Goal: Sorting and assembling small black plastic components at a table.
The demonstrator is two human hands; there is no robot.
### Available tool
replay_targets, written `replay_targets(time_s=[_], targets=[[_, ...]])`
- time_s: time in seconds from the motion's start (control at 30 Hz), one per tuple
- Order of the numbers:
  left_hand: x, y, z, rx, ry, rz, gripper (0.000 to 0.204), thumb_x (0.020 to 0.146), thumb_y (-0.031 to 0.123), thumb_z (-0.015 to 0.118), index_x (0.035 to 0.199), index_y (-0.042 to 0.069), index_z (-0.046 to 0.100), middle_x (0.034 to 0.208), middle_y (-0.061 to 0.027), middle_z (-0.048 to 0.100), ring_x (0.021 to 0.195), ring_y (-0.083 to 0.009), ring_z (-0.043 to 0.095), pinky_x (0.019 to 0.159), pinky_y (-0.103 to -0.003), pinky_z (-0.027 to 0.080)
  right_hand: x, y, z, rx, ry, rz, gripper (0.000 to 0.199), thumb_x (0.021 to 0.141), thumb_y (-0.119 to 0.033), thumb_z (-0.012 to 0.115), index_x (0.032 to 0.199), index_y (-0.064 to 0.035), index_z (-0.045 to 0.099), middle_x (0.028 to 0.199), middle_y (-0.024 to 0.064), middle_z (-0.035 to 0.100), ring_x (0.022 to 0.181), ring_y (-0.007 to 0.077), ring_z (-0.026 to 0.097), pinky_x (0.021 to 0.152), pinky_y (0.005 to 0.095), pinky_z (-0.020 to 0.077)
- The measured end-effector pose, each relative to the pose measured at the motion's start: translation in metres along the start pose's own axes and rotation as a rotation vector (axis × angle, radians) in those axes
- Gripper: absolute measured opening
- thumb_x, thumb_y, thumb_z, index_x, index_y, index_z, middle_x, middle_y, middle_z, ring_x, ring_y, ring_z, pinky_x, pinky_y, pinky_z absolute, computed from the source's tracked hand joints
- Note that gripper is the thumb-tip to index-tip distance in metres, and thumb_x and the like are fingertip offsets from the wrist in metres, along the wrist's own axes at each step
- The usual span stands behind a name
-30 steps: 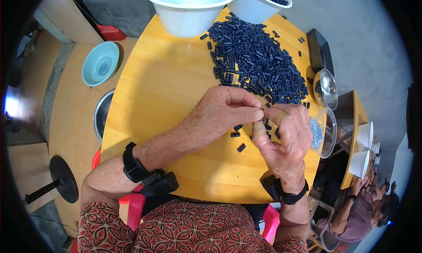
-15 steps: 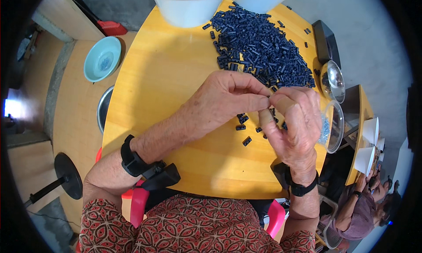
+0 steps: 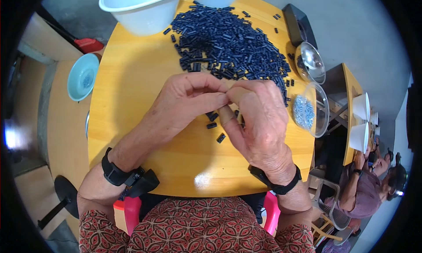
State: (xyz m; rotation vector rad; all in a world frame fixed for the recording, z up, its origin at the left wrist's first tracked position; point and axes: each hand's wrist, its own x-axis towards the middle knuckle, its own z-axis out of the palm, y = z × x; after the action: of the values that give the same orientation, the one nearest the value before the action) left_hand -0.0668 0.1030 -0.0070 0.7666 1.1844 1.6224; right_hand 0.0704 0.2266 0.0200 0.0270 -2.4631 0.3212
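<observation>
Your left hand (image 3: 187, 101) and right hand (image 3: 259, 121) pinch fingertips together; what they hold is hidden. Beyond them lies a pile of small dark blue blocks (image 3: 228, 44); to its right, a clear bowl (image 3: 318, 110) holds silvery bits.

Glossy wood table (image 3: 132, 90), matt plastic bits (image 3: 228, 42)

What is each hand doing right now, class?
Left hand: fingers pinched shut against the right hand's fingertips; anything held is hidden.
Right hand: fingers curled, pinched toward the left; contents cannot be told.
</observation>
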Motion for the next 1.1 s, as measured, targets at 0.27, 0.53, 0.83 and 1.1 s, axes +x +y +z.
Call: replay_targets(time_s=[0.27, 0.53, 0.83, 1.1], targets=[[0.005, -0.002, -0.005, 0.07, 0.117, 0.042, 0.01, 0.092, 0.01, 0.064, 0.099, 0.002, 0.066, 0.094, -0.0062, 0.07, 0.092, -0.0136, 0.065, 0.09, -0.029, 0.048, -0.023, 0.014, -0.064, 0.116, 0.017, 0.557, 0.018, 0.086, 0.002, 0.065, 0.104, 0.0004, 0.064, 0.098, 0.0083, 0.069, 0.082, 0.015, 0.063, 0.077, 0.0285, 0.0512], [0.005, -0.006, -0.002, 0.051, 0.153, 0.042, 0.012, 0.092, 0.009, 0.065, 0.102, 0.002, 0.066, 0.095, -0.0074, 0.071, 0.093, -0.0146, 0.066, 0.09, -0.03, 0.049, -0.068, 0.015, -0.063, -0.149, -0.248, 0.53, 0.016, 0.076, 0.004, 0.069, 0.09, -0.0014, 0.063, 0.08, 0.0159, 0.059, 0.078, 0.0356, 0.059, 0.069, 0.0428, 0.0482], [0.005, -0.006, -0.001, 0.044, 0.173, 0.057, 0.013, 0.091, 0.008, 0.066, 0.102, 0.001, 0.066, 0.094, -0.0068, 0.071, 0.091, -0.0128, 0.066, 0.087, -0.027, 0.05, -0.077, 0.016, -0.054, -0.118, -0.28, 0.534, 0.016, 0.076, 0.003, 0.07, 0.089, -0.0006, 0.064, 0.081, 0.0141, 0.06, 0.079, 0.034, 0.059, 0.068, 0.043, 0.0483], [0.005, -0.008, -0.003, 0.044, 0.151, 0.07, 0.013, 0.091, 0.009, 0.068, 0.1, -0.001, 0.066, 0.094, -0.0049, 0.07, 0.09, -0.0097, 0.064, 0.083, -0.024, 0.05, -0.061, 0.032, -0.045, -0.128, -0.196, 0.488, 0.013, 0.076, 0.004, 0.068, 0.088, -0.0012, 0.065, 0.078, 0.0135, 0.058, 0.077, 0.033, 0.059, 0.067, 0.0421, 0.0481]])
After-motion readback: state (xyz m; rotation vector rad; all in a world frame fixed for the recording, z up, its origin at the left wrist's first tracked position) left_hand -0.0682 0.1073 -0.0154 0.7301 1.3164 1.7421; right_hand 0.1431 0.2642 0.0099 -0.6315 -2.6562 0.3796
